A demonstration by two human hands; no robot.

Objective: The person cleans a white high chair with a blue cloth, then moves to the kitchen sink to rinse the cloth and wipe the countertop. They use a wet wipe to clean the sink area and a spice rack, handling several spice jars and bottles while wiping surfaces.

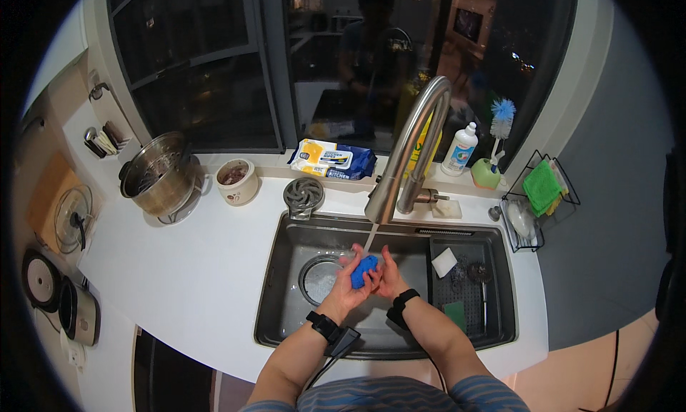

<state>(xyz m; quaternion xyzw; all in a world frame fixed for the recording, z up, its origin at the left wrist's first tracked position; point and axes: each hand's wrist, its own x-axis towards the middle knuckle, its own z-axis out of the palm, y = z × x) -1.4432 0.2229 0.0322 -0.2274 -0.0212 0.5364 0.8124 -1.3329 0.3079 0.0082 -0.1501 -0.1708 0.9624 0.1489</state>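
Note:
Over the dark sink basin (343,337), my left hand (345,291) is closed around a crumpled blue cloth or sponge (364,272). Close beside it on the right is my right hand (392,278), thumb raised and palm turned inward. Its fingertips are partly hidden behind the left hand, so I cannot tell whether they touch the blue thing. A thin stream of water (371,238) runs down from the brushed-metal faucet (381,197) onto my hands. Beneath them lies the round drain (320,280).
The sink's right side holds a draining tray (466,297) with a white sponge (444,263), a green scouring pad (455,314) and a scrub brush (481,275). Behind stand a pack of kitchen wipes (332,160) and a soap bottle (460,149). A steamer pot (161,181) stands left.

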